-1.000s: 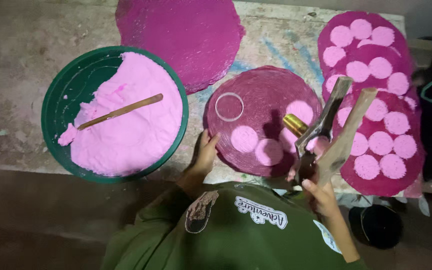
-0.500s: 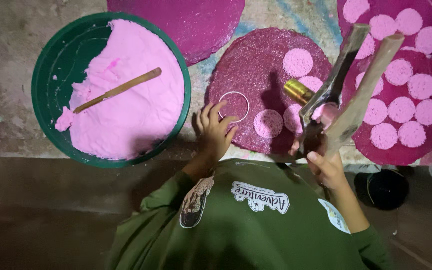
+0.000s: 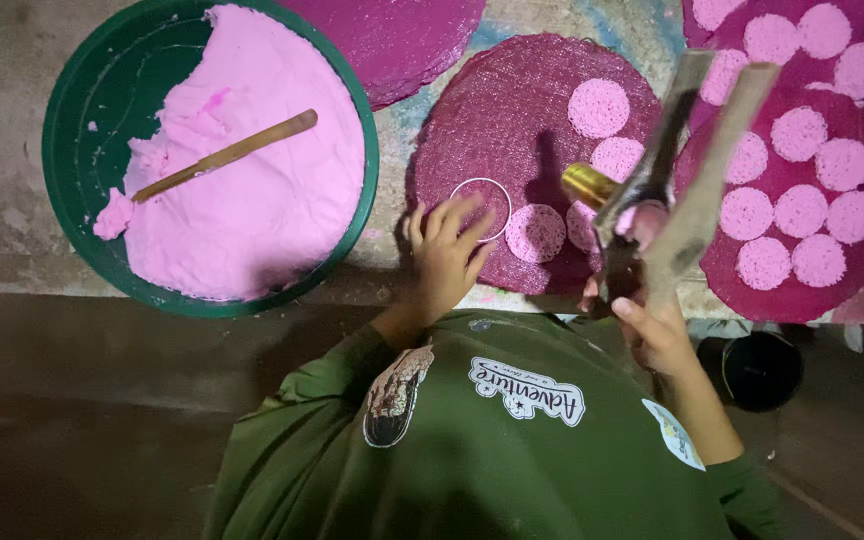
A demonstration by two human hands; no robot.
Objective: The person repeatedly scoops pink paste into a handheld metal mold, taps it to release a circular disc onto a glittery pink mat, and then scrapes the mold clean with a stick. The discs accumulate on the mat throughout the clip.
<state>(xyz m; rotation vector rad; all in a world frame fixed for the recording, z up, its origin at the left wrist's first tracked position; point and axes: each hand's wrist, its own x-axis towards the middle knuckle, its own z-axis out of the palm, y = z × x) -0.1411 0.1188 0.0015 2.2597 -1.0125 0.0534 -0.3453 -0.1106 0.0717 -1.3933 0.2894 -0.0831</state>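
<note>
My left hand [image 3: 444, 258] lies on the near edge of a round magenta mat [image 3: 512, 110], fingers apart, fingertips touching a thin metal ring [image 3: 482, 207] that lies flat on the mat. My right hand [image 3: 654, 330] grips the two long handles of a metal press tool [image 3: 687, 160], which has a brass cylinder [image 3: 590, 183] at its head, held over the mat. Three pale pink discs [image 3: 598, 107] sit on this mat beside the tool.
A green basin [image 3: 82, 120] at the left holds pink dough [image 3: 252, 190] with a wooden stick [image 3: 227, 155] lying in it. More magenta mats with several pink discs [image 3: 802, 210] lie at the right, another mat [image 3: 402, 40] at the top. A black round object [image 3: 758, 370] sits low right.
My left hand has slid from the mat's near edge up to the metal ring. The press tool has stayed in my right hand, over the mat's right side. The view has shifted.
</note>
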